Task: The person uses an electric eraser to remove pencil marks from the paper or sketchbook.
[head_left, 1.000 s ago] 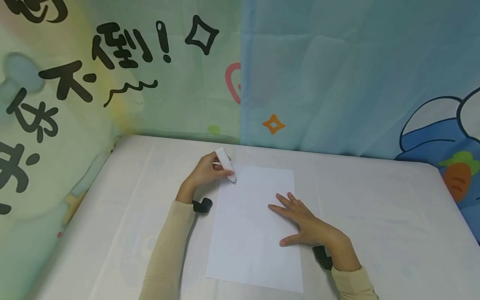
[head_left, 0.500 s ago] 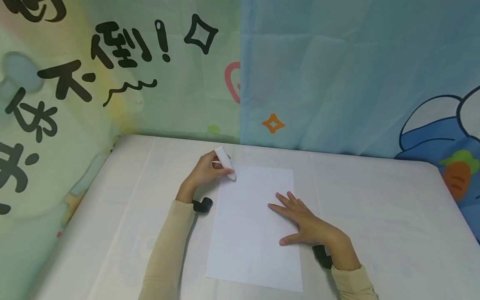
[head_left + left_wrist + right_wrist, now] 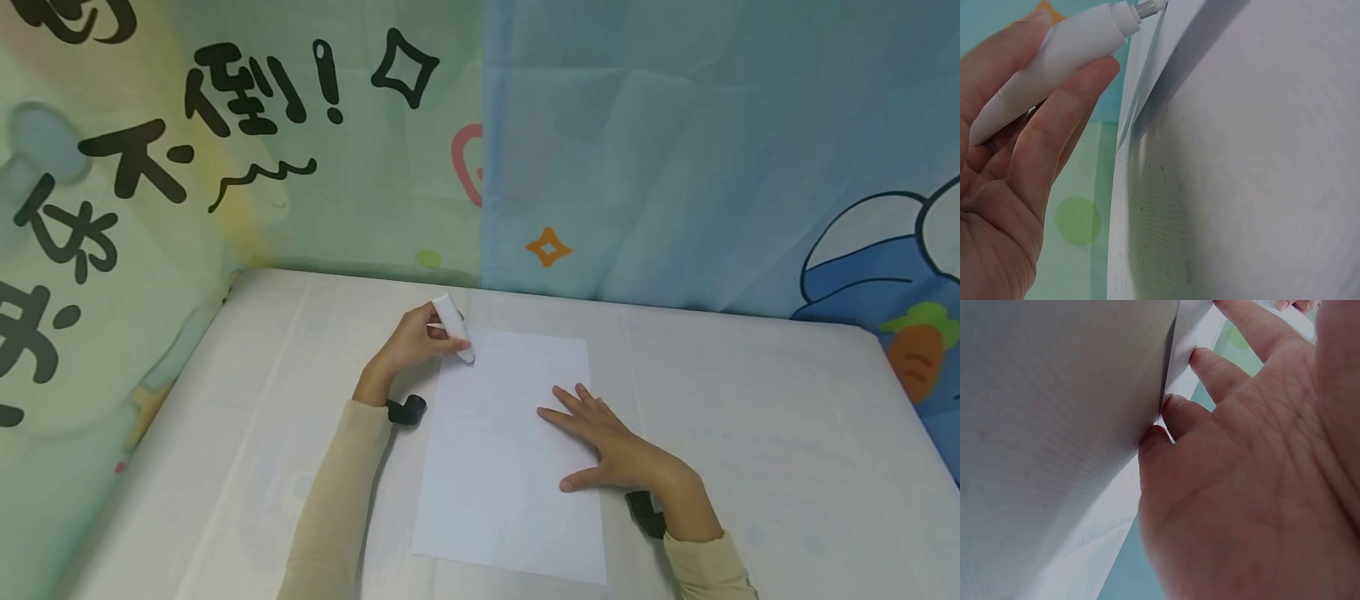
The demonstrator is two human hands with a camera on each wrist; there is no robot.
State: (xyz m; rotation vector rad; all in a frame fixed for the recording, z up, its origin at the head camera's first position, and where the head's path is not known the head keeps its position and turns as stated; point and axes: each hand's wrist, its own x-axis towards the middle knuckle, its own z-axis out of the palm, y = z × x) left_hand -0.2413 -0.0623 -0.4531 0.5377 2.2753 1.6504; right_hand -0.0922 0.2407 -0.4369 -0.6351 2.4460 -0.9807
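Observation:
My left hand [image 3: 412, 340] pinches a white correction pen [image 3: 453, 327] between thumb and fingers. The pen tilts, its tip down at the upper left corner of a blank white sheet of paper [image 3: 502, 467]. In the left wrist view the pen [image 3: 1075, 47] shows a plump white body and a narrow metal tip at the sheet's edge, which stands slightly raised. My right hand [image 3: 603, 446] is spread over the sheet's right side with its fingertips on the paper. From the right wrist, the fingertips of that hand [image 3: 1241, 462] rest along the paper's edge.
The sheet lies on a white-covered table [image 3: 750, 417]. Behind it hangs a blue printed cloth [image 3: 675, 167], and a green one with black lettering [image 3: 360, 208] runs along the back and left. Black wrist straps with camera mounts [image 3: 406, 411] sit below the hands.

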